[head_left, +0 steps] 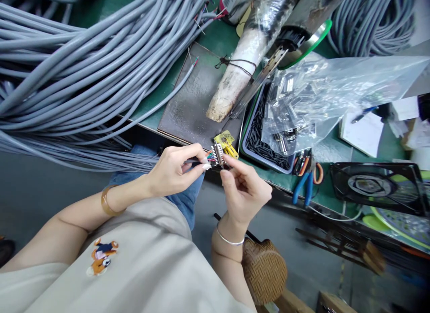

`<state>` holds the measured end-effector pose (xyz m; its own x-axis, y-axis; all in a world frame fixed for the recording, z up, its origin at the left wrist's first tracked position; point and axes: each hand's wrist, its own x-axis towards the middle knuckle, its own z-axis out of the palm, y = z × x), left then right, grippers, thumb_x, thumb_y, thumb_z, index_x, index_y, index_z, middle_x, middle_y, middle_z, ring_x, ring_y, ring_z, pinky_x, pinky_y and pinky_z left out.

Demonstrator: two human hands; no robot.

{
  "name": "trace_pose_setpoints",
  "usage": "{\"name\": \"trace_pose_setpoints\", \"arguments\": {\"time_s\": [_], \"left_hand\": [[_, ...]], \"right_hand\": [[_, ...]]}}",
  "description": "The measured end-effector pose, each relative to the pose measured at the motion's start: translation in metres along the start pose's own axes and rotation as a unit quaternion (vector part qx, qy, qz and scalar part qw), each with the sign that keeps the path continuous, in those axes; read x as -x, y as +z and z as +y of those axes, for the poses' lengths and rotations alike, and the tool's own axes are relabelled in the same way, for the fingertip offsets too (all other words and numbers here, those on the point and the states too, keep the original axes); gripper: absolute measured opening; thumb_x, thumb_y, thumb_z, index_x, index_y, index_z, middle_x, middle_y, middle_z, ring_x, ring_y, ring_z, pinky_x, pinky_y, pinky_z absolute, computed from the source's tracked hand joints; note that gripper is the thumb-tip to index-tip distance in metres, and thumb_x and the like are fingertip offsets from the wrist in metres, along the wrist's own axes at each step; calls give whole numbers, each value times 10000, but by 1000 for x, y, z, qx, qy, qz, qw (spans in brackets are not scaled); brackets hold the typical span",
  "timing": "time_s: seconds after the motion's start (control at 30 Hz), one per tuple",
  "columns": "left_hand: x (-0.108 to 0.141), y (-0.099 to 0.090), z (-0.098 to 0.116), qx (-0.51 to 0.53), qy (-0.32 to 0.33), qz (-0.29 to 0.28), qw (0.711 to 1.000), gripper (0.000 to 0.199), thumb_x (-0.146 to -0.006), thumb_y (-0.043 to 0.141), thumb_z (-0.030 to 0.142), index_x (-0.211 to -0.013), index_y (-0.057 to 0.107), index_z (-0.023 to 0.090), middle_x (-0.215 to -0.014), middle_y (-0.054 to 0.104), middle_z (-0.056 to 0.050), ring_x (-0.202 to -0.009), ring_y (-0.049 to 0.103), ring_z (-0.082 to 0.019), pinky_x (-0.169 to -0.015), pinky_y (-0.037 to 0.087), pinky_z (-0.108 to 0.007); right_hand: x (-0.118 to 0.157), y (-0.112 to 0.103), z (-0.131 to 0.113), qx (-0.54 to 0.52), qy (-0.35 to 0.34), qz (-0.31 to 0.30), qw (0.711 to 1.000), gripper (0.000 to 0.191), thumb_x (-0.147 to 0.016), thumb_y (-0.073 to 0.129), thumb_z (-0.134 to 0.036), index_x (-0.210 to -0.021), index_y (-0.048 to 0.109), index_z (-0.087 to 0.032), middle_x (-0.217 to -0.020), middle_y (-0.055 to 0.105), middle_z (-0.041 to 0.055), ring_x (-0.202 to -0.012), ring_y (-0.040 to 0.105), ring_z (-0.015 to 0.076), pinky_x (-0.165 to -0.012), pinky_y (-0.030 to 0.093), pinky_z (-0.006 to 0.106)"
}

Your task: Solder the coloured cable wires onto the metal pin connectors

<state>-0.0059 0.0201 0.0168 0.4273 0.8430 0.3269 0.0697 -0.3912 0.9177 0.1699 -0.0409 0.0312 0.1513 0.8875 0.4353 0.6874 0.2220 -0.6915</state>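
A green worktop point(220, 41) carries everything, its near edge slanting down from left to right. A big heap of grey cables point(110, 57) covers its left side, part of it hanging past the near edge. Towards the right lies a clear plastic bag point(349, 89) of metal pieces, its lower part over a tray point(268, 164) full of small black parts at the near edge. Left of the tray, a dark board point(198, 93) reaches that same edge, with the end of a white wrapped tube point(235, 82) above it. A black fan point(372, 185) sits farther right along the near edge, and blue-handled pliers point(298, 189) jut over it between fan and tray. The left hand point(178, 169) pinches a cable between thumb and forefinger; the right hand point(248, 187) is half curled, forefinger at the connector, though whether it grips cannot be told. A yellow block point(230, 145) stands just behind the metal connector point(218, 154), which is at the worktop's near edge, between the hands, with thin coloured wires point(208, 156) at its pins.
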Motion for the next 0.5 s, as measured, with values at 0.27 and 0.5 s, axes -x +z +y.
{"name": "trace_pose_setpoints", "arguments": {"time_s": [0.27, 0.5], "left_hand": [[-5, 3, -5, -54, 30, 5, 998, 60, -869, 627, 121, -834, 603, 164, -645, 553, 67, -455, 362, -36, -459, 308, -184], [-19, 7, -8, -41, -37, 46, 997, 113, -827, 617, 101, -761, 556, 169, -631, 518, 80, -465, 340, -26, -489, 292, -191]], "right_hand": [[-3, 1, 8, 83, -59, 51, 994, 113, -930, 714, -260, -841, 660, -216, -590, 565, -81, -425, 437, 46, -435, 324, 216], [-5, 7, 5, -91, -9, 198, 976, 178, -996, 592, -229, -1172, 614, -245, -794, 743, -41, -443, 602, 72, -404, 421, 197]]}}
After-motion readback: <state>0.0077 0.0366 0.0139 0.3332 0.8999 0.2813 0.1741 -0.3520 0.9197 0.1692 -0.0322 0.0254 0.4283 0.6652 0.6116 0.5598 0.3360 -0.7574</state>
